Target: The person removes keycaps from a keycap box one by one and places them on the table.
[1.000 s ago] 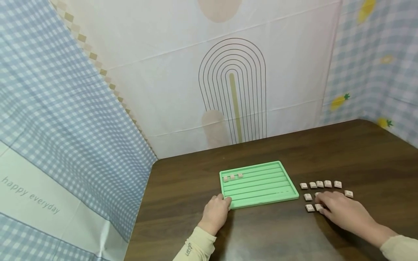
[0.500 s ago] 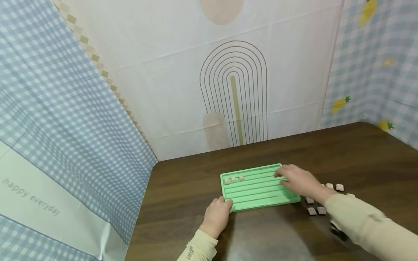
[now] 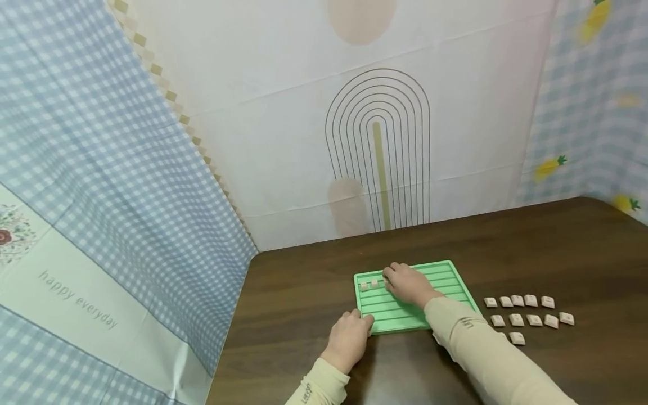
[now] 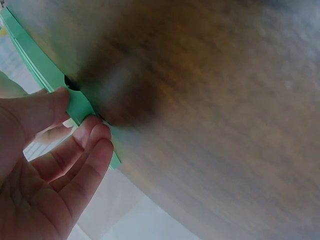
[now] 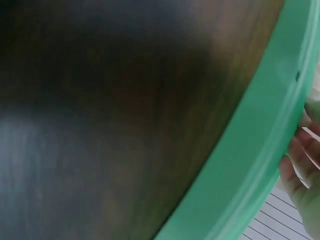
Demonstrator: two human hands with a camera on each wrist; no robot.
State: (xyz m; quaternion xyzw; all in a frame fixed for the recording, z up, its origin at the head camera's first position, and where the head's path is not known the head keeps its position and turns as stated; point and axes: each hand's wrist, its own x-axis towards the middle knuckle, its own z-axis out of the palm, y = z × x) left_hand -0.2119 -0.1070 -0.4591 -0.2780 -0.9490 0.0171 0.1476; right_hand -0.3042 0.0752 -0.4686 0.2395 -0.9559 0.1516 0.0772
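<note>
In the head view a green ridged tray [image 3: 395,324] lies on the dark wooden table. My left hand [image 3: 349,337] grips its near left corner; the left wrist view shows thumb and fingers around the green edge [image 4: 45,67]. My right hand [image 3: 409,284] reaches over the tray's upper row, fingers curled down. A pale keycap [image 3: 386,280] peeks out between its fingertips, mostly covered by them. To its left in that row sit two more pale keycaps, a nearer keycap [image 3: 374,283] and an end keycap [image 3: 363,286]. In the right wrist view the fingers [image 5: 300,155] bend behind the tray's wall [image 5: 250,135].
Several loose keycaps [image 3: 534,320] lie in rough rows on the table [image 3: 582,253] right of the tray. The right sleeve [image 3: 476,337] crosses the tray's near right part. A patterned cloth [image 3: 283,169] hangs behind the table, and a checked cloth [image 3: 167,185] on the left.
My right hand has travelled left from the loose keycaps, over the tray's right side, to the keycaps in its upper row. The left hand stays on the corner; the head view has shifted slightly.
</note>
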